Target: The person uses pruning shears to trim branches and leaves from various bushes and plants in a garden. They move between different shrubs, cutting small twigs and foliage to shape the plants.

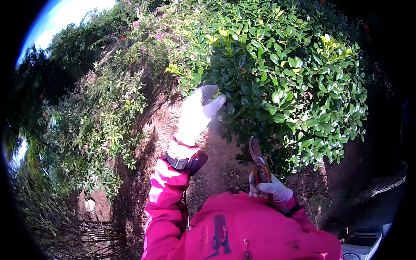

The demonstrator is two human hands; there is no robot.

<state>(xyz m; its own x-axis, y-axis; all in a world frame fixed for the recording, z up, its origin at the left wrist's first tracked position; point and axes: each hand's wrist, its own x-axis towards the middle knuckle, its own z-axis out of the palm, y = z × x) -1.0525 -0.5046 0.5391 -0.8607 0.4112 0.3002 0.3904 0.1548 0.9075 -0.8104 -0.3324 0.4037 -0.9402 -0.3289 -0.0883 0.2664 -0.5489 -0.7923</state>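
Observation:
My left hand [203, 105], in a white glove, reaches up to the left side of a dense, glossy-leaved shrub [286, 81]. Its thumb and fingers are curled close to the leaves, and glare makes it hard to tell what lies between them. My right hand [271, 188], also gloved, is close to my chest and grips a pair of pruning shears [260, 159] with reddish handles. The curved blade points up, just below the shrub's lower leaves. Whether the blades are parted is hard to tell.
Another leafy shrub [120, 120] stands to the left, with pink-flowered plants [159, 35] behind. Brown soil [211, 159] with leaf litter lies between the shrubs. Cut or bare twigs [100, 237] lie at the lower left. A pale object with a dark grille [364, 237] is at the lower right.

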